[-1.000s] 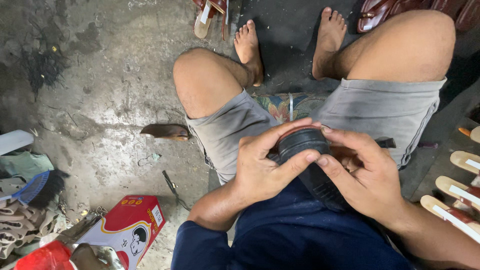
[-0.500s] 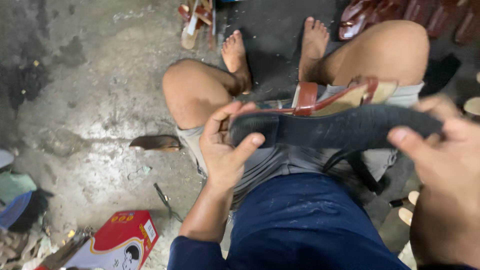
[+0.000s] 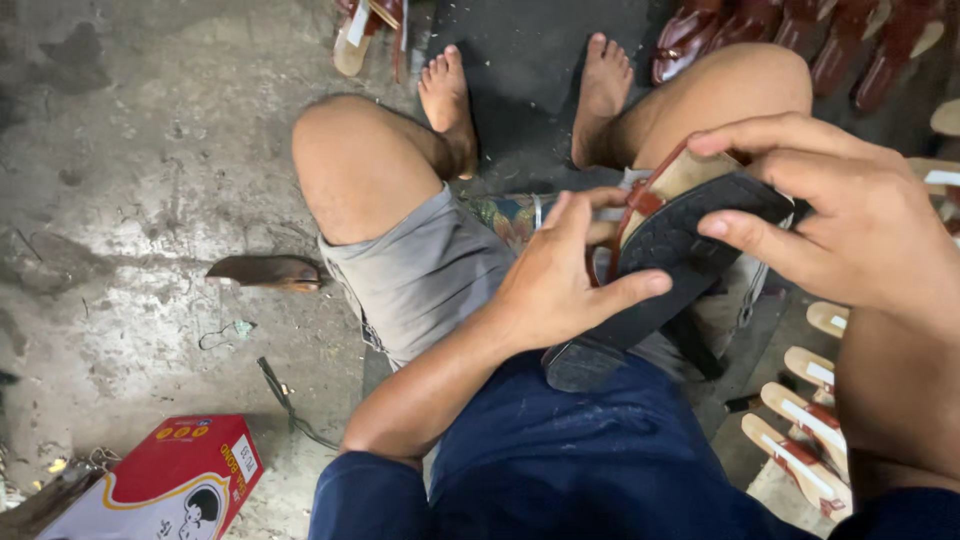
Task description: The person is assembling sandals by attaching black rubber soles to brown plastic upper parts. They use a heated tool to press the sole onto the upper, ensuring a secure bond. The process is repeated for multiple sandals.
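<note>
Head view: both hands grip a sandal [image 3: 680, 270] over the lap, its black sole turned up and a brown upper showing along the far edge. Left hand [image 3: 555, 285] clamps the middle of the sole, thumb pressed on top; right hand [image 3: 850, 215] closes round the toe end (fingers spread across it). Sole and upper look already joined, so pressing seems well along, though the edge bond cannot be judged. Unsoled pale pieces [image 3: 810, 420] lie to the right, dark red sandals [image 3: 790, 30] ahead, a red box [image 3: 170, 480] on the concrete floor [image 3: 130, 200]
</note>
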